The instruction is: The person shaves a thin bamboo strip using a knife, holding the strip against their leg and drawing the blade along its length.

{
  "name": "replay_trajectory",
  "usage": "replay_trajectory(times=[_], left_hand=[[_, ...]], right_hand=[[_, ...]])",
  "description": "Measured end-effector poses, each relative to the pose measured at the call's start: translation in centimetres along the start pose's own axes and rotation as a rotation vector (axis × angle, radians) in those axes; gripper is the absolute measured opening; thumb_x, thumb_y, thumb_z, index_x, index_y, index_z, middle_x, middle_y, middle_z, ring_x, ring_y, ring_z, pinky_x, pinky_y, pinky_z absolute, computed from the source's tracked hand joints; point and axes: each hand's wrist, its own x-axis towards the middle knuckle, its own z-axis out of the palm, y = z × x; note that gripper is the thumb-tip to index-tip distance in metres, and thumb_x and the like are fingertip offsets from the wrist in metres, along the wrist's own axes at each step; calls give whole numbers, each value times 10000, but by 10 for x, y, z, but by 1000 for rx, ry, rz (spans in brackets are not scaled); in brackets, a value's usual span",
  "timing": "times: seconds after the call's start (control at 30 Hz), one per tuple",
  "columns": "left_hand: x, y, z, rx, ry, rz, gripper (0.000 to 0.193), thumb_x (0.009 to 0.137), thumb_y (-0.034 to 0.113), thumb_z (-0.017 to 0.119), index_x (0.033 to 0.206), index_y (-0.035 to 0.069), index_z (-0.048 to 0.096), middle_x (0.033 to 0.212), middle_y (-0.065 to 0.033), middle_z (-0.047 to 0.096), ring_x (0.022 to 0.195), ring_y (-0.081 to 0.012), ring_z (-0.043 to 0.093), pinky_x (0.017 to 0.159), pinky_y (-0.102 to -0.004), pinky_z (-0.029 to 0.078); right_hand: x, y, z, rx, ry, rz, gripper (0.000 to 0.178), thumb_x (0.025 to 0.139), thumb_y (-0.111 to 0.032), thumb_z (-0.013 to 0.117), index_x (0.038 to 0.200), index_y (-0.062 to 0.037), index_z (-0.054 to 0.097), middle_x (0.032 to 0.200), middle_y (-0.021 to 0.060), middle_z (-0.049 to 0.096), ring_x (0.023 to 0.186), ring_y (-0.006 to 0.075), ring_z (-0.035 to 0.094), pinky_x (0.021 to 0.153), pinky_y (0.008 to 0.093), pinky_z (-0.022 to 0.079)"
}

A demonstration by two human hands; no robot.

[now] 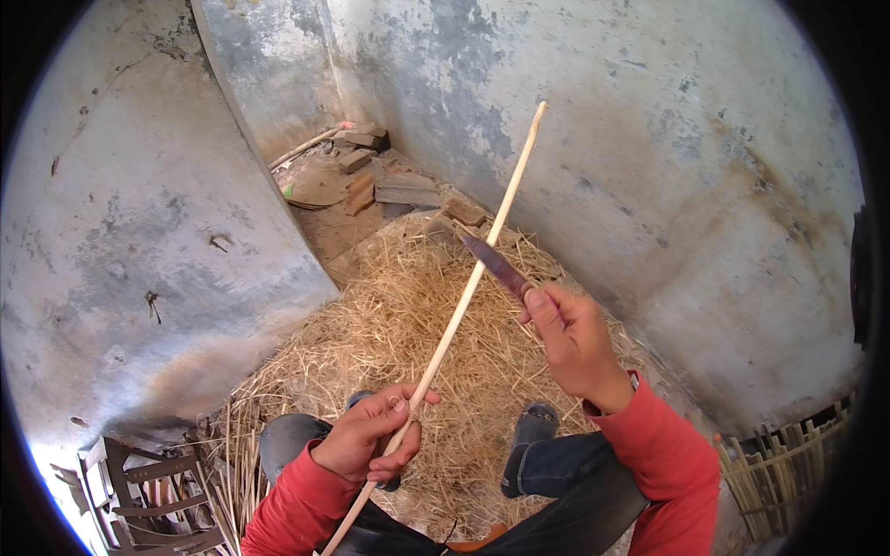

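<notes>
A long, pale, peeled wooden stick (453, 322) slants from the lower edge up toward the far wall. My left hand (375, 435) is wrapped round its lower part, between my knees. In my right hand (575, 341) is a knife (499, 266) with a dark, brownish blade. The blade lies across the stick about midway up its length, its tip pointing to the upper left; it appears to touch the wood. My fingers hide most of the knife's handle.
Wood shavings (399, 320) cover the floor around my shoes. Bricks (357, 148) and boards lie in the far corner. Worn walls (640, 139) stand close on both sides. A wooden frame (153, 491) and thin sticks (222, 482) are at lower left, a slatted basket-like piece (774, 477) at lower right.
</notes>
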Motion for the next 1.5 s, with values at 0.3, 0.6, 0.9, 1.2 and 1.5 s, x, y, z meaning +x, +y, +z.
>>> replay_trajectory(times=[0.3, 0.6, 0.9, 1.2, 1.5], left_hand=[[4, -10, 19, -8, -66, -99, 369, 1127, 218, 381, 1417, 2, 451, 649, 13, 298, 445, -54, 232, 394, -224, 223], [5, -10, 13, -116, -59, -91, 406, 1121, 235, 417, 1467, 24, 431, 657, 30, 291, 454, -31, 212, 387, -207, 191], [6, -9, 14, -98, -50, -65, 471, 1128, 245, 399, 1571, 93, 362, 679, 24, 344, 455, -42, 267, 398, -199, 227], [9, -11, 13, -98, -49, -13, 483, 1126, 264, 407, 1587, 137, 332, 753, 2, 404, 482, -46, 283, 411, -182, 263], [8, -13, 13, -185, -84, 34, 390, 1109, 296, 463, 1456, 120, 432, 775, -3, 433, 486, -43, 292, 411, -192, 254]], right_hand=[[17, 21, -20, -213, 179, -11, 432, 1057, -274, 565, 731, 9, 545, 550, 116, 410, 512, 155, 370, 490, 375, 324], [-8, 2, 18, -183, -37, -24, 428, 1059, -285, 562, 731, -10, 571, 533, 141, 444, 450, 229, 428, 462, 396, 358], [-18, -3, 35, -153, -171, -43, 374, 1050, -263, 568, 773, -12, 594, 526, 179, 493, 424, 313, 531, 439, 417, 389], [-38, -9, 53, -49, -245, -33, 375, 1054, -254, 563, 778, -1, 589, 525, 177, 490, 426, 303, 526, 440, 407, 390], [-44, -14, 62, 35, -308, 17, 399, 1057, -256, 567, 766, 17, 574, 538, 173, 481, 434, 232, 512, 445, 375, 379]])
